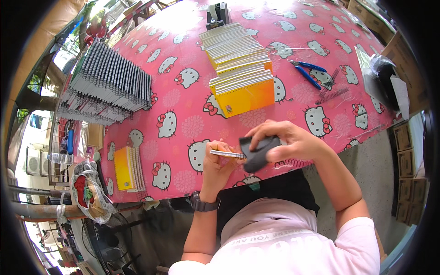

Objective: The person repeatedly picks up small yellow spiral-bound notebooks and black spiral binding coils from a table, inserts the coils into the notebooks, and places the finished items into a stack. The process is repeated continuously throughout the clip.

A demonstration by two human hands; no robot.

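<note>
My left hand (219,158), with a dark watch on its wrist, is closed on a small notebook (227,154) turned edge-on near the table's front edge. My right hand (293,140) grips a dark grey, rounded hand-sized object (260,155), blurred, whose exact kind I cannot make out. That object meets the right end of the notebook, where a wire spiral shows. A reddish wire coil (295,162) lies below my right hand. Beyond both hands, yellow-covered notebooks (247,96) stand packed in a long row.
At the left rises a tall stack of spiral-bound notebooks (114,78), with a few yellow spiral notebooks (126,169) nearer. Blue-handled pliers (308,73) and loose dark coils (332,95) lie at the right. A tape dispenser (217,16) stands at the back of the pink table (183,123).
</note>
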